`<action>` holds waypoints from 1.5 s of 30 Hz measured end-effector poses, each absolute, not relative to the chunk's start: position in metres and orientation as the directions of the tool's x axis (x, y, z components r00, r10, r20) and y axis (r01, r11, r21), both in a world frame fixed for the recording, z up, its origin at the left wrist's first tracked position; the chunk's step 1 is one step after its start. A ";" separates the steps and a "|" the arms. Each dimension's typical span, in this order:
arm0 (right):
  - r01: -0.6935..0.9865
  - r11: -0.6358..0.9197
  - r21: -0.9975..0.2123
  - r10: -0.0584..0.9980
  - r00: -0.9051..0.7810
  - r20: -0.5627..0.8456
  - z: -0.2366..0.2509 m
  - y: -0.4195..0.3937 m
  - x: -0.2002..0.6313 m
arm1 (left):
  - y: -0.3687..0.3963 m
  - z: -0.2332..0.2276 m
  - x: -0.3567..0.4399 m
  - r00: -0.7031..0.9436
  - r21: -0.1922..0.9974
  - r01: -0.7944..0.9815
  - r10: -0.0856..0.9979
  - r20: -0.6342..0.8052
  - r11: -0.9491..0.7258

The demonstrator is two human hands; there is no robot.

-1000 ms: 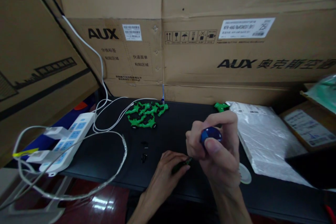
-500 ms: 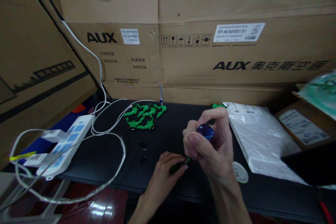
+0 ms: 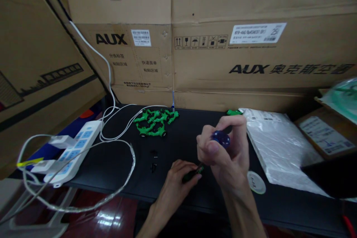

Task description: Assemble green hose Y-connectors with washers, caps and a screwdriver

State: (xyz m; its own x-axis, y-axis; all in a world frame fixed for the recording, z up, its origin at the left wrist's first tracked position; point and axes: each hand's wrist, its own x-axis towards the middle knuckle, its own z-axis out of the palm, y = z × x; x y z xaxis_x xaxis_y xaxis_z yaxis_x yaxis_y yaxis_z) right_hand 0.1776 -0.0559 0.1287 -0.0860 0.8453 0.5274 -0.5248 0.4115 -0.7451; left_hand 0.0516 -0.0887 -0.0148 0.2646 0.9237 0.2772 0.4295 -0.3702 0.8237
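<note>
My right hand (image 3: 225,152) is wrapped round a screwdriver whose rounded, clear blue handle end (image 3: 221,139) points up at me. Its shaft is mostly hidden behind the fingers. Lower and to the left, my left hand (image 3: 178,176) pinches a small green and black part (image 3: 192,174) against the table, just under the right hand. Much of that part is covered by the fingers. Left of my left hand lie small black pieces (image 3: 153,167). Farther back sits a cluster of green toy-like parts with black round ends (image 3: 152,128).
On the black table (image 3: 111,163) are a white power strip (image 3: 75,152) with looping cables at left and a round white disc (image 3: 256,183) at right. A white plastic package (image 3: 279,148) lies beside an open carton (image 3: 323,134). Large cardboard boxes (image 3: 200,74) wall off the back.
The view has shifted slightly, so everything sits a little farther right. Both hands keep their grips; the blue handle end has turned a little in my right hand.
</note>
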 end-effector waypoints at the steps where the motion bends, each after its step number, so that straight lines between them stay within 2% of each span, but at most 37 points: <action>1: -0.536 0.398 -0.744 0.848 -0.093 0.521 0.128 -0.056 0.178 | -0.089 -0.016 0.052 0.261 0.822 0.433 0.925 0.278 -0.369; 5: -0.490 0.397 -0.776 0.876 -0.049 0.480 0.131 -0.059 0.181 | -0.089 -0.016 0.052 0.255 0.827 0.431 0.928 0.271 -0.360; 8: -0.447 0.490 -0.748 0.838 0.004 0.546 0.134 -0.063 0.181 | -0.089 -0.013 0.051 0.263 0.841 0.414 0.930 0.257 -0.349; 10: -0.465 0.503 -0.728 0.815 -0.025 0.579 0.135 -0.066 0.180 | -0.090 -0.011 0.051 0.260 0.847 0.403 0.931 0.257 -0.346; 18: -0.536 0.374 -0.757 0.868 -0.084 0.489 0.133 -0.063 0.185 | -0.088 -0.018 0.051 0.246 0.842 0.406 0.930 0.274 -0.355; 24: -0.425 0.514 -0.745 0.845 0.105 0.524 0.134 -0.070 0.180 | -0.088 -0.018 0.052 0.236 0.834 0.398 0.921 0.309 -0.381; 31: -0.533 0.396 -0.748 0.861 -0.067 0.504 0.133 -0.067 0.181 | -0.088 -0.012 0.051 0.251 0.847 0.412 0.935 0.250 -0.337; 38: -0.459 0.502 -0.733 0.840 0.057 0.539 0.134 -0.071 0.181 | -0.087 -0.020 0.051 0.247 0.857 0.394 0.936 0.250 -0.333; 40: -0.476 0.503 -0.722 0.822 0.005 0.569 0.134 -0.073 0.180 | -0.088 -0.019 0.050 0.243 0.856 0.393 0.935 0.258 -0.337; 45: -0.554 0.356 -0.752 0.825 -0.193 0.532 0.134 -0.066 0.184 | -0.089 -0.012 0.051 0.224 0.842 0.415 0.935 0.274 -0.346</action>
